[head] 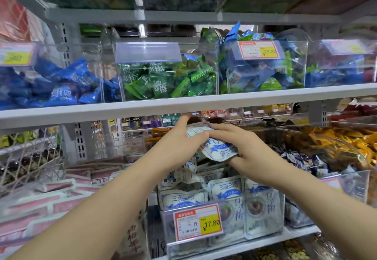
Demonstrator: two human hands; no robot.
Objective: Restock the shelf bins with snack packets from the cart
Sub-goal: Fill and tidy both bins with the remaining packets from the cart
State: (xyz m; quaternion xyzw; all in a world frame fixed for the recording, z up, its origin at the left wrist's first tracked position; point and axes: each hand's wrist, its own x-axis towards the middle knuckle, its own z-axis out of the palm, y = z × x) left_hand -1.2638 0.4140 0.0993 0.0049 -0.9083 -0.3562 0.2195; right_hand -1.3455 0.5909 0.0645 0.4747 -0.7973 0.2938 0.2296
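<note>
Shelves of clear bins fill the head view, and the landmark is the bin with the 17.80 price tag (197, 222), already nearly full of white-and-blue packets. Just above this bin, under the shelf edge (183, 106), the left hand (179, 139) and right hand (242, 145) hold one white snack packet (218, 148) between them, fingers closed on it. To do it well, I think the packet should go down flat behind the front row, not be crushed.

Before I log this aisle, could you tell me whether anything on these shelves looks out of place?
Yes: green packets lie mixed among the blue packets in the clear plastic bin with the 29.80 price tag, upper shelf.
</note>
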